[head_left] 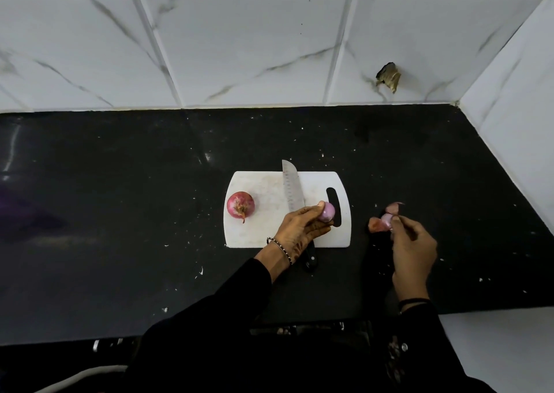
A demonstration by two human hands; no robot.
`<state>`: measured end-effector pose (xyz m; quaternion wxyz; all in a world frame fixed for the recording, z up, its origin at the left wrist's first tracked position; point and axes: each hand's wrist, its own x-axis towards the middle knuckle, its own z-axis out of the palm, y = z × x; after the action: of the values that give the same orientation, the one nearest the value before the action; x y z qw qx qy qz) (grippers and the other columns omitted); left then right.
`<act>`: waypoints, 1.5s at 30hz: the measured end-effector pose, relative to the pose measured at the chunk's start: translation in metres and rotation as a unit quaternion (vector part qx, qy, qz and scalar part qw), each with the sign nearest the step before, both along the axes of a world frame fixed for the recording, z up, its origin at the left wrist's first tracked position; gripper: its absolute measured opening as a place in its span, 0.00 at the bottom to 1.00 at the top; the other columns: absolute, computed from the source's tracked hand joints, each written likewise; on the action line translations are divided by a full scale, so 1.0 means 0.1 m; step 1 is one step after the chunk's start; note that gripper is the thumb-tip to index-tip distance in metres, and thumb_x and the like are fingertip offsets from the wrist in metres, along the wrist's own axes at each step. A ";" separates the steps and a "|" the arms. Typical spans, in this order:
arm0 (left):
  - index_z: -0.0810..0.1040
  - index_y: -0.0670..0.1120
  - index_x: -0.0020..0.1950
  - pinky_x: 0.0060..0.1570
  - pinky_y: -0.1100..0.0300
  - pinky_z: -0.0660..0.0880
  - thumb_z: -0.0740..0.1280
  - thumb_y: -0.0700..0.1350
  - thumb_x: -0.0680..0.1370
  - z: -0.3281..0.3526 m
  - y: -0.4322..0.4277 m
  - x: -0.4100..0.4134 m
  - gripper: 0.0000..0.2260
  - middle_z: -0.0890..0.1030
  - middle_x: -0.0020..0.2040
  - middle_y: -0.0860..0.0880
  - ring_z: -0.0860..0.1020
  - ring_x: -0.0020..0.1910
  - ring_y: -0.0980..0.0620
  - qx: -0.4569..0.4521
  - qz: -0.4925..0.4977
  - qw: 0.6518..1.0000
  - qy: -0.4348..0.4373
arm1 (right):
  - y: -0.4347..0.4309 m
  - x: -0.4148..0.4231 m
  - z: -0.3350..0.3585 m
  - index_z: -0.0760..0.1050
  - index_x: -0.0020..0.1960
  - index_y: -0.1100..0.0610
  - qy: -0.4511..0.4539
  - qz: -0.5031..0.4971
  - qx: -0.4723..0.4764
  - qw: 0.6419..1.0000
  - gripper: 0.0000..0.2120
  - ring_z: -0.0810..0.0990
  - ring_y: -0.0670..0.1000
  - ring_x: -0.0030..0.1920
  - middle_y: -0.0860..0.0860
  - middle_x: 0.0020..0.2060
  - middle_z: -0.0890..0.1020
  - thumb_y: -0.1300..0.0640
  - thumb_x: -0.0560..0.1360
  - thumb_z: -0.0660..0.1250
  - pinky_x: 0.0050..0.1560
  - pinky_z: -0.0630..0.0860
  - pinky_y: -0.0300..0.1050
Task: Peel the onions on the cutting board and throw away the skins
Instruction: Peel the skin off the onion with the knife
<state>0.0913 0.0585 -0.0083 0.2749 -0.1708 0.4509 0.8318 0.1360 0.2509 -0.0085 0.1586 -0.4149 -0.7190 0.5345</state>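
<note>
Left hand: the left hand (pixel 299 229) reaches over the near right part of the cutting board (pixel 263 233). Its fingers (pixel 310 212) are curled round the peeled onion (pixel 327 212).
Peeled onion: pale pink and smooth, held at the board's right end, just beside the handle slot. Whether it touches the board I cannot tell.
Right hand: the right hand (pixel 413 250) is off the board, over the tabletop (pixel 150 182). It pinches a bunch of skins (pixel 383 221) at its fingertips, and a further pink piece shows just beyond them.
Unpeeled onion: the unpeeled onion (pixel 240 206) sits at the board's left edge in its full red skin, root tuft towards the camera, well apart from both hands.
Knife: the knife (pixel 292 188) lies along the board, tip past the far edge and handle passing under the left wrist. Nobody is holding it.
Done: one onion looks fully peeled.
Left: by my reading the task is about halfway. The skins in hand are not yet thrown away, and the second onion has not been started.
Bin: none is in view, so I cannot tell where the skins go.
</note>
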 end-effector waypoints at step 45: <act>0.74 0.40 0.63 0.51 0.52 0.81 0.73 0.46 0.74 0.06 -0.22 0.00 0.20 0.84 0.52 0.40 0.83 0.51 0.45 -0.117 0.034 0.991 0.064 | -0.61 -0.24 0.19 0.75 0.64 0.50 0.052 0.444 0.020 0.894 0.24 0.80 0.37 0.53 0.40 0.54 0.82 0.49 0.71 0.77 0.46 0.73 0.33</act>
<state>0.0916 0.0364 -0.0020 0.1957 -0.1637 0.5556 0.7913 0.1115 0.1895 0.0103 -0.0501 -0.0210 -0.8295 0.5558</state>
